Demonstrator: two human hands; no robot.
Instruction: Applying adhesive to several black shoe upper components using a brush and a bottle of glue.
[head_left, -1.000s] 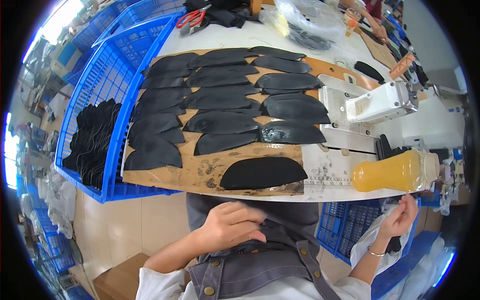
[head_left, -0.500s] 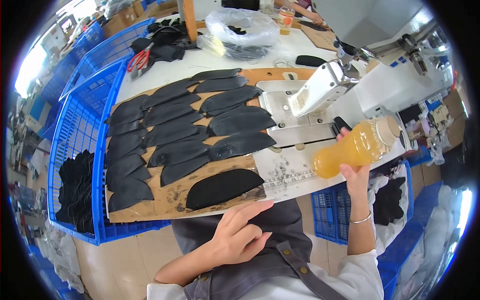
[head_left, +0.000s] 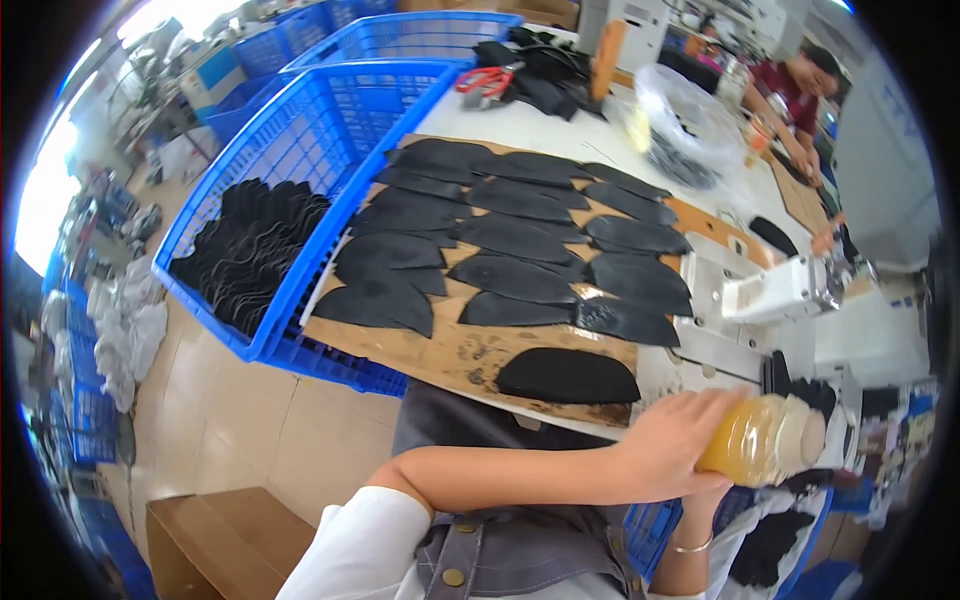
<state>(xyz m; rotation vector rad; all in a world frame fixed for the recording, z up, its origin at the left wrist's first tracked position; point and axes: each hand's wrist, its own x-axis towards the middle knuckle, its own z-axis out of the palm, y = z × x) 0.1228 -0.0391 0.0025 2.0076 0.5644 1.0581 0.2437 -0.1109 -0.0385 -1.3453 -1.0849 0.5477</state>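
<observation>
1. Head view: our left hand was curled over the lower end of a clear bottle of yellow-orange liquid, its fingers bent closely round the side, with only slight gaps between them.
2. Our right hand sat beneath that same end, mostly hidden; we could not tell how far its fingers were closed. It probably shared the weight.
3. We had the bottle at the table's near right corner, tilted, its round pale cap pointing right, perhaps because a two-sided hold steadied a heavy, smooth thing. We could not tell whether it touched the table.
4. Left of the hands, a flat black half-moon piece lay alone near the edge of a stained brown cardboard sheet, probably for easy reach.
5. Behind it, smooth black leaf-shaped pieces lay in overlapping rows, likely so that each kept a face exposed.
6. A blue plastic mesh crate stood against the table's left side, seemingly to keep its stacked black wavy-edged pieces close.
</observation>
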